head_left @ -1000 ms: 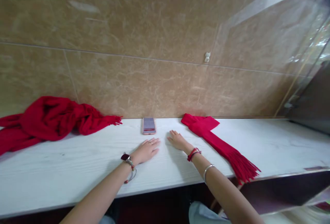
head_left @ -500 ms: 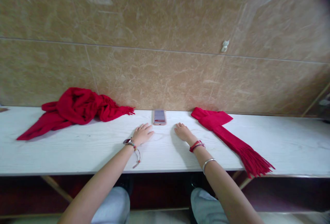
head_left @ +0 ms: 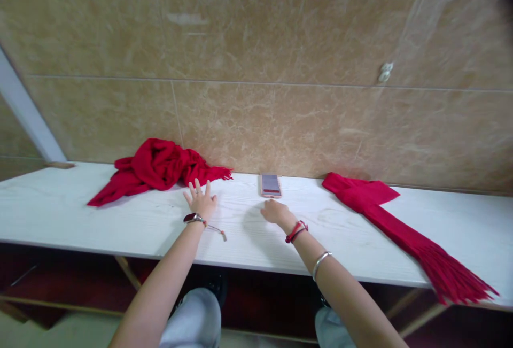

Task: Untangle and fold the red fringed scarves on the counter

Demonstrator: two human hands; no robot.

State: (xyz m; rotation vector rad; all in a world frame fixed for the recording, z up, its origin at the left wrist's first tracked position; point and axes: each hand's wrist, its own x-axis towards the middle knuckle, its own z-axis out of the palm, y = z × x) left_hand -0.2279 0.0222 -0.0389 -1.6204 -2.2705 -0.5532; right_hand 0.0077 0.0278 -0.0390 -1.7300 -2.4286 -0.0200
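The left hand (head_left: 203, 203) is spread wide beside the crumpled red scarf (head_left: 158, 166) on the desk (head_left: 76, 214), the right hand (head_left: 276, 213) curled near the phone (head_left: 271, 185), whether fully closed I cannot tell, and such loose folds should call for a broad, gentle grip.

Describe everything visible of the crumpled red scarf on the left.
The crumpled red scarf looks like soft cloth, loosely bunched into uneven folds. One end tapers to a point at the left; fringe shows at the right. It lies on the white table, close to the tiled wall. Fingertips of the open left grip overlap its near edge in view; whether they touch cannot be told.
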